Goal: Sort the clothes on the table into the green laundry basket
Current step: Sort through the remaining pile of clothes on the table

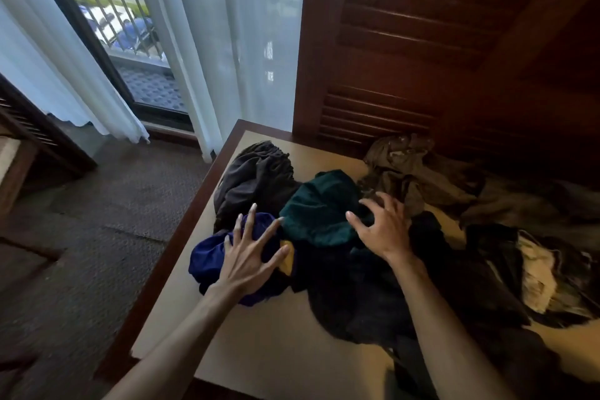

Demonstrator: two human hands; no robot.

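A heap of clothes covers the tan table (266, 341). A blue garment (207, 256) lies at the heap's left, and my left hand (250, 253) hovers over it with fingers spread. A dark green garment (321, 208) sits in the middle, with my right hand (380, 227) over its right edge, fingers curled and apart. Behind the blue one lies a black garment (256, 178). More dark clothes (363, 295) spread toward the front, and an olive-grey one (399, 166) lies at the back. No green laundry basket is in view.
A dark wooden louvred wardrobe (422, 42) stands right behind the table. White curtains (233, 42) and a glass door are at the back left. Brown carpet (97, 237) lies left of the table. A cream and dark garment (535, 269) lies at the right.
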